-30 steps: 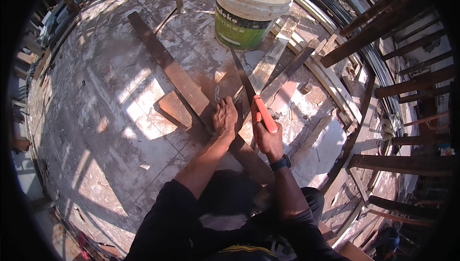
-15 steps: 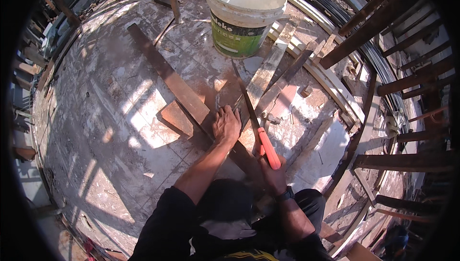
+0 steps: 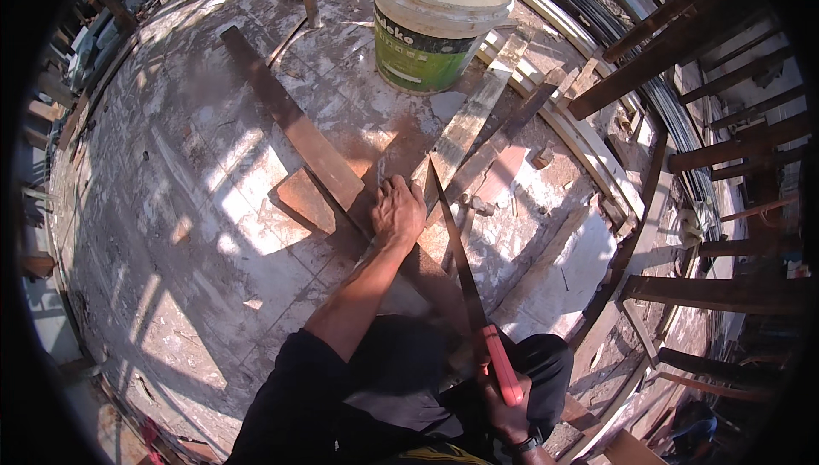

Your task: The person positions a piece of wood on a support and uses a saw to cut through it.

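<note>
My right hand is closed round the red handle of a handsaw, low beside my knee. The dark blade slants up and left, its tip next to a weathered pale wooden plank. My left hand presses down with bent fingers on the near end of that plank, just left of the blade. Beneath it, a long dark brown board runs crosswise toward my knees. A reddish-brown block lies by the board's left side. My left palm hides the plank's end.
A white and green bucket stands beyond the planks. Right of the saw lies what looks like a hammer, near a pale broken slab. Long pale timbers and dark upright posts line the right side.
My right hand has drawn the saw back toward my body and slightly right, so its tip is now near the plank. My left hand stays on the plank.
</note>
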Available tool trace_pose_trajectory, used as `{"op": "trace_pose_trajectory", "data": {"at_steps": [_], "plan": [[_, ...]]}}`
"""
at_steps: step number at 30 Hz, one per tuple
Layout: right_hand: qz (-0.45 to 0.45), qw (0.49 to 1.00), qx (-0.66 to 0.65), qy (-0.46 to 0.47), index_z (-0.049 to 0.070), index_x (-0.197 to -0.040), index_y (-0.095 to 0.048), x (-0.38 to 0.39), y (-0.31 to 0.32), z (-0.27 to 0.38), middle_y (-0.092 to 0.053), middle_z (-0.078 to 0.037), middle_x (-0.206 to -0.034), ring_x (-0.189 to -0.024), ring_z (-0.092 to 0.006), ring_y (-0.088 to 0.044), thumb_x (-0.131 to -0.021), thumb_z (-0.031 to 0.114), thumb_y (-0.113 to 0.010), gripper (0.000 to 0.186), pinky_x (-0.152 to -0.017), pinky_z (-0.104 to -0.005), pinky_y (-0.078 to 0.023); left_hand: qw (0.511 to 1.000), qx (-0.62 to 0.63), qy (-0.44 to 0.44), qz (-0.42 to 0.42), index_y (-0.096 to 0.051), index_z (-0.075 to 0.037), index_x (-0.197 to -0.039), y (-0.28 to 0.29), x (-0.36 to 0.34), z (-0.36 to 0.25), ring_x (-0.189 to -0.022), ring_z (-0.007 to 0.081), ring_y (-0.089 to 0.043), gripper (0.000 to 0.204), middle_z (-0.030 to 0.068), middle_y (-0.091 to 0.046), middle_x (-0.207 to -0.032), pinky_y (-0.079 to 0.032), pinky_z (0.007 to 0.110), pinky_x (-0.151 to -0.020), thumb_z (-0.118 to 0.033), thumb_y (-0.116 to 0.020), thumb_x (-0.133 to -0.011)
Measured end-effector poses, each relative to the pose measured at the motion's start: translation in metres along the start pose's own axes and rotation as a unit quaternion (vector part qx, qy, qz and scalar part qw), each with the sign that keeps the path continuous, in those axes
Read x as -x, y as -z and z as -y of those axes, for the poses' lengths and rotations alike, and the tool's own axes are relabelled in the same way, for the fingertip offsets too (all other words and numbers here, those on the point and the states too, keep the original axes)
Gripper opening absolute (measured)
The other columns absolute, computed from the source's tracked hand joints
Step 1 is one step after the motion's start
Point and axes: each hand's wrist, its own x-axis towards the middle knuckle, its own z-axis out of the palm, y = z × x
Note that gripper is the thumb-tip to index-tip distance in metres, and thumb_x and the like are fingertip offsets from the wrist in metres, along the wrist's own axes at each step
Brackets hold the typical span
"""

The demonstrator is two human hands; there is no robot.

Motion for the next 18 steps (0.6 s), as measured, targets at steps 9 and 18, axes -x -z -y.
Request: {"op": "trace_pose_trajectory", "data": {"at_steps": [9, 18], "plan": [[-0.080, 0.991, -0.061, 0.089, -0.001, -0.083, -0.065, -0.177, -0.094, -0.045, -0.061, -0.003, -0.065, -0.065, -0.0057, -0.055, -0.091, 0.020, -0.073, 0.023, -0.056, -0.0288, -0.043, 0.999, -0.038, -0.035, 0.005, -0.054, -0.004, -0.108, -0.007, -0.004, 0.007, -0.113, 0.0349, -0.062, 0.031, 0.0184, -0.063, -0.111, -0.056, 0.050, -0.084, -0.035, -0.050, -0.103], [-0.085, 0.993, 0.022, 0.073, -0.005, -0.093, -0.068, -0.169, -0.064, -0.063, -0.072, -0.010, -0.078, -0.066, -0.0187, -0.063, -0.090, 0.018, -0.074, 0.023, -0.065, -0.0345, -0.051, 0.999, 0.007, -0.035, 0.024, -0.053, -0.002, -0.110, 0.002, -0.003, -0.010, -0.115, 0.0391, -0.060, 0.034, 0.0215, -0.063, -0.114, -0.052, 0.053, -0.090, -0.035, -0.046, -0.104]]}}
